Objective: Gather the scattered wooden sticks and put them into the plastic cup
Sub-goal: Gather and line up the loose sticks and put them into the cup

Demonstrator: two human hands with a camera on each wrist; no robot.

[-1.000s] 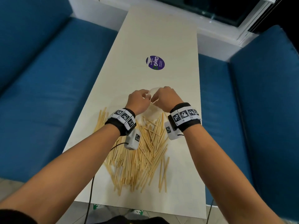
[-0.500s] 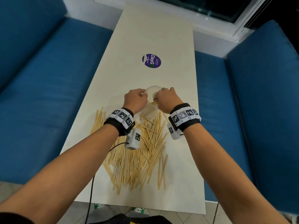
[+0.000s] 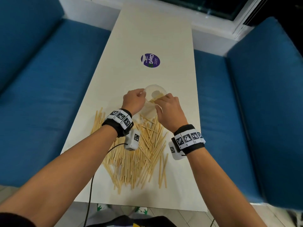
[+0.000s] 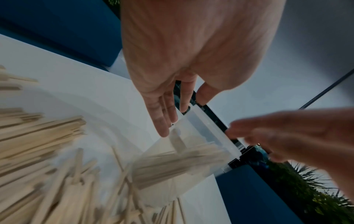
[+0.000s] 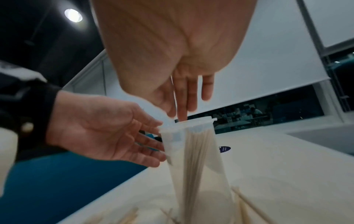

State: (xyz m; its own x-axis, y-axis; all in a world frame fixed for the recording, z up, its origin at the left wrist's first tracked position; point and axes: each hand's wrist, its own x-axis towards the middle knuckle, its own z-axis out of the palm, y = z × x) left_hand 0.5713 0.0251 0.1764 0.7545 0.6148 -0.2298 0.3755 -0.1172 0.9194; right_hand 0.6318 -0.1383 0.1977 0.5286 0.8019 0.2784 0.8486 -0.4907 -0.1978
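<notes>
We are standing the plastic cup point(image 3: 153, 102) on the table point(image 3: 152, 30), some sticks point(image 5: 195, 151) inside. Our left hand point(image 3: 133, 102) is touching its side, fingers straight. Our right hand point(image 3: 170, 110) is loose above the rim. More sticks are lying nearby.

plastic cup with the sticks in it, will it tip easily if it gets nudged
Probably yes. The plastic cup is tall, narrow and thin-walled, so likely light. The sticks inside lean to one side, which may pull it over. The left hand steadying its wall suggests the same.

Clear plastic cup point(image 3: 151, 102) flanked by left hand point(image 3: 134, 102) and right hand point(image 3: 169, 108); mouth half blocked by fingers. Pale wooden stick pile point(image 3: 139, 153) crowds near side; bare white tabletop point(image 3: 147, 30) beyond.
</notes>
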